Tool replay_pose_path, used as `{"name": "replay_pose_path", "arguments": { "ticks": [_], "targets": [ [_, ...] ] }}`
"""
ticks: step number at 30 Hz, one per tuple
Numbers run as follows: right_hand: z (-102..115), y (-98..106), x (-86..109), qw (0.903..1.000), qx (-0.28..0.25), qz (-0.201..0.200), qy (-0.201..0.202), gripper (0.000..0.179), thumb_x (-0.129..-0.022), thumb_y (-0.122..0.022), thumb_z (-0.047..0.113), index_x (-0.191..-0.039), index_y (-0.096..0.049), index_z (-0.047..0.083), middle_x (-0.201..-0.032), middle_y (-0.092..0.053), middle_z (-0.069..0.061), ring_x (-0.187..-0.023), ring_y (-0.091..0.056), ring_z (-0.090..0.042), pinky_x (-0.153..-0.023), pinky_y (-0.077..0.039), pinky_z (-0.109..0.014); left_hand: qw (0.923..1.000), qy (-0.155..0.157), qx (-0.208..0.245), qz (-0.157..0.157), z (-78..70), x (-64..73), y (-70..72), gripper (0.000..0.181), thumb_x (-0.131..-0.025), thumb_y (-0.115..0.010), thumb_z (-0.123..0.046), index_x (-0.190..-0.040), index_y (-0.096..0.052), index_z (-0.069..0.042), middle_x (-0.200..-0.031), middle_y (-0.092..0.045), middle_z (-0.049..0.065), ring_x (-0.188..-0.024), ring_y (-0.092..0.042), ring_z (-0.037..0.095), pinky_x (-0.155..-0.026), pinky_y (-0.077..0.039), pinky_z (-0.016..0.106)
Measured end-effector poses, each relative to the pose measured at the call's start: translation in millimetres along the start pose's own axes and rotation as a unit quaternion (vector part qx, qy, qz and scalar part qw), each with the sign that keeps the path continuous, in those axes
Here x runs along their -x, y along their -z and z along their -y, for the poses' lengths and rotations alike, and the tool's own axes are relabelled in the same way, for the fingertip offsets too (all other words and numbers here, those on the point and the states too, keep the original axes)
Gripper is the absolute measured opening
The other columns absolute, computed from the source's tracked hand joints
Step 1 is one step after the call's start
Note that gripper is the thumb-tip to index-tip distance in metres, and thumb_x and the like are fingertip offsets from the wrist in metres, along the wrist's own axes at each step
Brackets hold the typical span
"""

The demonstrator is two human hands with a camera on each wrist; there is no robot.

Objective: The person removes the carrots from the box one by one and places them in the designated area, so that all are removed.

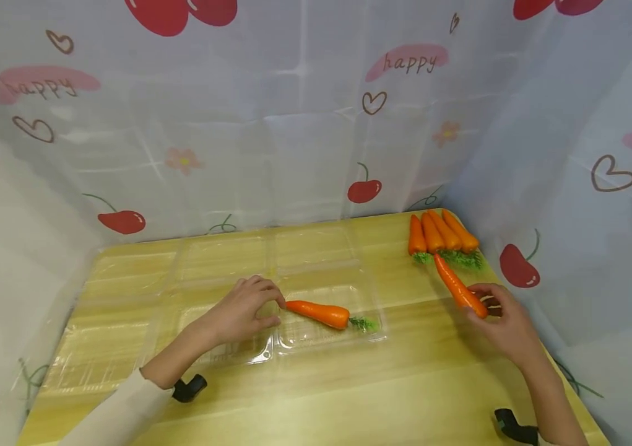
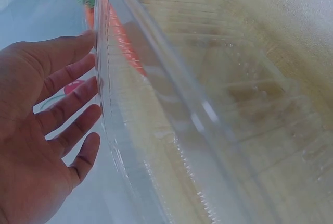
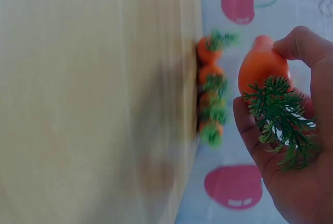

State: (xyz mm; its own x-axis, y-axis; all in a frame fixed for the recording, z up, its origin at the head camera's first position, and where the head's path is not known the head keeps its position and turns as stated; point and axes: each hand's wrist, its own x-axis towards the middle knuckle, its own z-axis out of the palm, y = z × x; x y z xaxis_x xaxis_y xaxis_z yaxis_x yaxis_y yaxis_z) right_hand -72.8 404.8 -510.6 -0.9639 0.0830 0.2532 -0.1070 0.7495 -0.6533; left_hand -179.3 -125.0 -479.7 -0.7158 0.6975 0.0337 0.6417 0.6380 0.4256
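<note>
My right hand (image 1: 505, 325) grips an orange carrot (image 1: 454, 284) near its thick end, above the table's right side. Its tip points away from me, towards the other carrots, and its green leafy top (image 3: 283, 117) hangs beside the palm in the right wrist view. Over the clear plastic tray (image 1: 329, 344) is my left hand (image 1: 246, 310), fingers loosely bent and holding nothing. One more carrot (image 1: 318, 313) lies in the tray's front right compartment, its tip close to the left fingertips. Whether those fingertips touch the tip or the tray, I cannot tell.
Several carrots (image 1: 442, 232) lie side by side at the table's back right corner, leafy ends towards me. The tray's several compartments stretch across the wooden table's (image 1: 349, 396) left and middle. A printed curtain (image 1: 304, 142) borders the back and right.
</note>
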Motion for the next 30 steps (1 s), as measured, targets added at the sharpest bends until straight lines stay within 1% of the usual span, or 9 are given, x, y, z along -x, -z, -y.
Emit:
{"name": "replay_pose_path", "arguments": {
  "ticks": [8, 16, 18, 20, 23, 25, 26, 27, 30],
  "targets": [
    [-28.5, 20.6, 10.5, 0.9981, 0.042, 0.001, -0.045, 0.043, -0.098, -0.080, 0.023, -0.132, -0.066, 0.003, -0.121, -0.064, -0.013, -0.090, -0.050, 0.018, -0.074, -0.045, -0.002, 1.0000, 0.002, -0.001, -0.003, 3.1, 0.9, 1.6, 0.026, -0.095, -0.084, -0.028, -0.119, -0.077, -0.019, -0.129, -0.071, -0.001, -0.135, -0.057, 0.029, -0.118, -0.040, 0.062],
    [-46.5, 25.6, 9.2, 0.9928, 0.081, 0.032, -0.082, 0.045, -0.100, -0.077, 0.034, -0.131, -0.067, 0.003, -0.120, -0.068, -0.020, -0.084, -0.050, 0.016, -0.069, -0.047, -0.012, 1.0000, 0.000, 0.008, -0.001, 2.9, 0.7, -0.4, 0.026, -0.096, -0.084, -0.027, -0.119, -0.077, -0.020, -0.129, -0.071, -0.002, -0.134, -0.057, 0.029, -0.117, -0.041, 0.062],
    [-50.3, 23.9, 5.4, 0.9914, 0.089, 0.039, -0.087, 0.045, -0.101, -0.075, 0.035, -0.131, -0.066, 0.003, -0.121, -0.068, -0.022, -0.087, -0.058, 0.006, -0.068, -0.047, -0.016, 1.0000, -0.001, 0.008, -0.002, 2.8, 1.2, -0.9, 0.026, -0.096, -0.084, -0.027, -0.119, -0.076, -0.020, -0.129, -0.071, -0.002, -0.134, -0.057, 0.028, -0.116, -0.041, 0.062],
    [-54.1, 22.5, 0.6, 0.9908, 0.095, 0.040, -0.088, 0.045, -0.102, -0.074, 0.035, -0.131, -0.067, 0.002, -0.120, -0.069, -0.023, -0.087, -0.060, 0.002, -0.068, -0.047, -0.018, 1.0000, -0.002, 0.007, -0.004, 2.4, 1.5, -1.1, 0.026, -0.096, -0.084, -0.028, -0.119, -0.076, -0.020, -0.129, -0.071, -0.002, -0.133, -0.057, 0.028, -0.115, -0.042, 0.061],
    [-57.6, 20.7, -6.4, 0.9902, 0.099, 0.045, -0.088, 0.047, -0.103, -0.072, 0.036, -0.132, -0.066, 0.000, -0.122, -0.069, -0.026, -0.091, -0.069, -0.019, -0.069, -0.048, -0.021, 1.0000, -0.005, 0.006, -0.005, 1.6, 1.7, -1.0, 0.026, -0.096, -0.084, -0.027, -0.119, -0.076, -0.020, -0.129, -0.071, -0.003, -0.133, -0.057, 0.028, -0.114, -0.042, 0.061],
    [-59.0, 19.4, -10.7, 0.9902, 0.098, 0.045, -0.089, 0.049, -0.104, -0.071, 0.039, -0.132, -0.065, 0.000, -0.123, -0.070, -0.028, -0.094, -0.072, -0.026, -0.071, -0.048, -0.020, 1.0000, -0.005, 0.006, -0.005, 1.2, 1.8, -1.0, 0.026, -0.096, -0.084, -0.027, -0.119, -0.076, -0.019, -0.129, -0.071, -0.002, -0.133, -0.057, 0.028, -0.113, -0.042, 0.061],
    [-59.0, 18.5, -12.5, 0.9899, 0.099, 0.046, -0.090, 0.050, -0.104, -0.071, 0.040, -0.132, -0.065, -0.001, -0.124, -0.070, -0.029, -0.097, -0.072, -0.037, -0.071, -0.048, -0.020, 1.0000, -0.005, 0.006, -0.006, 1.2, 1.9, -1.1, 0.026, -0.095, -0.084, -0.027, -0.119, -0.076, -0.019, -0.129, -0.071, -0.002, -0.133, -0.057, 0.028, -0.113, -0.043, 0.061],
    [-59.4, 17.5, -14.2, 0.9898, 0.099, 0.047, -0.091, 0.050, -0.104, -0.070, 0.040, -0.132, -0.065, -0.001, -0.125, -0.069, -0.030, -0.101, -0.072, -0.042, -0.072, -0.048, -0.020, 0.9999, -0.005, 0.006, -0.006, 1.1, 2.1, -1.2, 0.026, -0.095, -0.084, -0.027, -0.119, -0.076, -0.019, -0.129, -0.071, -0.002, -0.133, -0.057, 0.028, -0.113, -0.042, 0.061],
    [-60.6, 14.4, -18.8, 0.9900, 0.098, 0.045, -0.091, 0.052, -0.105, -0.069, 0.042, -0.133, -0.064, -0.002, -0.127, -0.069, -0.031, -0.105, -0.072, -0.048, -0.073, -0.048, -0.021, 0.9999, -0.005, 0.006, -0.008, 1.2, 2.8, -1.3, 0.026, -0.095, -0.084, -0.027, -0.119, -0.076, -0.019, -0.129, -0.071, -0.001, -0.133, -0.057, 0.029, -0.113, -0.042, 0.062]
  ]
}}
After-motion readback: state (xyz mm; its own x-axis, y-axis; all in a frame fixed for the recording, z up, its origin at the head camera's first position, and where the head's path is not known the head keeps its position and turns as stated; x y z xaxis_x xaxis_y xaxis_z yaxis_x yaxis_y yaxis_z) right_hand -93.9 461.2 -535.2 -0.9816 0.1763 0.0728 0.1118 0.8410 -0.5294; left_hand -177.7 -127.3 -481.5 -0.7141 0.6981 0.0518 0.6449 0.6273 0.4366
